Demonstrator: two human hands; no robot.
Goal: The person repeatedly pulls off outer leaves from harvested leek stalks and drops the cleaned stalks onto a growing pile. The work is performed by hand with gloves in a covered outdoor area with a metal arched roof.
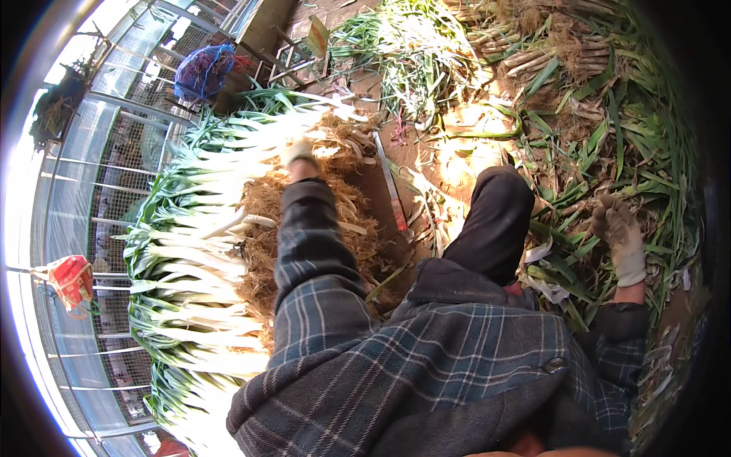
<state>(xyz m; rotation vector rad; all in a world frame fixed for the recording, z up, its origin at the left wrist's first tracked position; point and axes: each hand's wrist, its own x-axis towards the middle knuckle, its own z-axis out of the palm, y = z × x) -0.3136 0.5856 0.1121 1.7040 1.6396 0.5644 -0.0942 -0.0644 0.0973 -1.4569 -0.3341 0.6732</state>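
My left hand (pixel 299 151), in a pale glove, reaches onto the root end of a long row of leeks (pixel 202 293). Glare washes out its fingers, so I cannot see whether they grip a stalk. The leeks lie side by side, green tops to the left and shaggy brown roots (pixel 263 202) to the right. Off to the right, my right hand (pixel 620 238) wears a soiled glove. Its fingers are stretched out over loose green leaves (pixel 567 251), with nothing visible in them. A long-bladed knife (pixel 387 174) with a red handle rests on the ground between the row and my knee.
More leeks and leaves (pixel 422 49) are heaped at the far side. Untrimmed, dry-rooted leeks (pixel 560 57) pile up at the far right. A blue net bundle (pixel 205 72) stands beyond the row. Along the left runs a mesh wall (pixel 126 198), with a red bag (pixel 71 282) hanging there.
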